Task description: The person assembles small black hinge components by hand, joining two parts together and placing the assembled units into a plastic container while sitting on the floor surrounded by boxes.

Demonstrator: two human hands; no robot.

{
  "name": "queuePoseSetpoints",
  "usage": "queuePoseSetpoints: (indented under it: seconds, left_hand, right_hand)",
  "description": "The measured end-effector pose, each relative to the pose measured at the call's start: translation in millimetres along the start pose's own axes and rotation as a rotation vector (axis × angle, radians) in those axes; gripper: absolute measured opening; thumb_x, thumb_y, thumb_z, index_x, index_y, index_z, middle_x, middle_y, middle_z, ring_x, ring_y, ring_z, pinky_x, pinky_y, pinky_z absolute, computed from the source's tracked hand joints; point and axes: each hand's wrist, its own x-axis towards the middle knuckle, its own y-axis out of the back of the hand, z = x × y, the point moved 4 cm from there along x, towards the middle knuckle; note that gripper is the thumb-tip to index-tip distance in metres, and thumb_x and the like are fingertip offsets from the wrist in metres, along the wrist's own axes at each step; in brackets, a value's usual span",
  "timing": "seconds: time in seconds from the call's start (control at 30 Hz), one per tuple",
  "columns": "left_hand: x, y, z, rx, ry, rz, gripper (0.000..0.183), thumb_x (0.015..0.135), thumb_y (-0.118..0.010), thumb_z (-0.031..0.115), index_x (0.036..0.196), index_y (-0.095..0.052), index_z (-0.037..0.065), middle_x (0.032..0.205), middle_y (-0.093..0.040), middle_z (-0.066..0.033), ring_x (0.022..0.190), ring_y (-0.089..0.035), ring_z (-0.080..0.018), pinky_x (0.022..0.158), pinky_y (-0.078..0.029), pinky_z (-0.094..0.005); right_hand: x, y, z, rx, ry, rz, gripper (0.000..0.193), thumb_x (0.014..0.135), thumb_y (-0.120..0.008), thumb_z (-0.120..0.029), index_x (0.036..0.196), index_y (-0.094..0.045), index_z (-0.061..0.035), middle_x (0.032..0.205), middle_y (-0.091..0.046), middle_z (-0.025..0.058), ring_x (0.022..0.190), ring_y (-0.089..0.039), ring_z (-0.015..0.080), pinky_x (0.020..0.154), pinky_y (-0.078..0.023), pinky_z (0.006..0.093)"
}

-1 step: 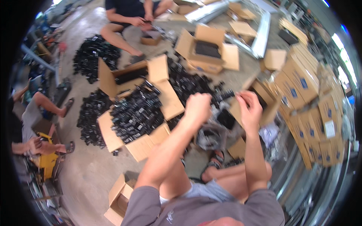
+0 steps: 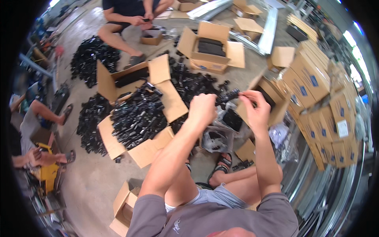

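Observation:
My left hand [image 2: 203, 109] is closed, its back toward me. From its far side a short dark piece [image 2: 229, 95] with a ribbed look reaches over to my right hand [image 2: 256, 108]. The thumb and fingertips of that hand pinch together at the piece's other end. What lies inside my left fist is hidden. Beneath and beyond my hands spreads a heap of small black parts [image 2: 193, 83]. Just below them a bag-lined bin [image 2: 216, 140] stands near my feet, with dark bits in it.
To the left, an open carton [image 2: 177, 103] overflows with black parts [image 2: 138, 114]. Another open box [image 2: 211, 65] stands beyond. Stacked cartons [image 2: 308, 85] line the right, beside long metal profiles [image 2: 316, 197]. Co-workers sit at the far left [image 2: 37, 154] and ahead [image 2: 130, 19].
The view has shifted slightly, so the surroundings sit a little further left and up. My hands keep nearly the same pose, and the dark piece stays between them.

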Motion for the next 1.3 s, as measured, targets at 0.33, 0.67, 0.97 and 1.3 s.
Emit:
queuePoseSetpoints:
  seconds: [0.33,0.67,0.97,1.3]
  left_hand:
    - [-11.7,-6.5,20.8,-0.016,-0.091,0.038,0.028,0.072,-0.079,0.012,0.096,-0.071,0.000,0.086,-0.071,-0.0224,0.087,-0.069,-0.0391,0.081,-0.055,-0.0476]
    - [-15.3,-1.6,16.8,-0.100,-0.119,0.106,0.018,0.070,-0.072,0.008,0.084,-0.067,-0.001,0.081,-0.069,-0.0220,0.083,-0.069,-0.0389,0.077,-0.055,-0.0476]
    - [-12.1,-7.4,14.9,-0.094,-0.100,0.087,0.017,0.071,-0.072,0.009,0.085,-0.067,-0.001,0.082,-0.070,-0.0217,0.083,-0.069,-0.0385,0.077,-0.055,-0.0470]
    - [-14.0,-8.1,19.5,-0.086,-0.117,0.095,0.018,0.072,-0.073,0.009,0.086,-0.067,-0.001,0.080,-0.069,-0.0211,0.084,-0.069,-0.0383,0.076,-0.054,-0.0472]
  right_hand:
    - [-3.4,-28.7,-8.1,-0.515,0.646,-0.202,0.008,0.081,-0.075,-0.016,0.087,-0.073,-0.0106,0.084,-0.071,0.0022,0.089,-0.064,0.0221,0.085,-0.045,0.0366]
    - [-12.0,-37.5,-13.3,-0.531,0.762,-0.188,0.008,0.076,-0.074,-0.012,0.084,-0.074,-0.0098,0.084,-0.071,-0.0011,0.085,-0.063,0.0183,0.086,-0.042,0.0382]
    - [-12.3,-33.7,-11.7,-0.567,0.762,-0.324,0.012,0.078,-0.072,-0.009,0.090,-0.074,-0.0084,0.090,-0.070,0.0003,0.090,-0.063,0.0192,0.090,-0.041,0.0384]
    - [-15.0,-31.8,-13.9,-0.602,0.723,-0.283,0.011,0.077,-0.073,-0.010,0.088,-0.072,-0.0073,0.088,-0.068,0.0024,0.092,-0.063,0.0212,0.091,-0.041,0.0406]
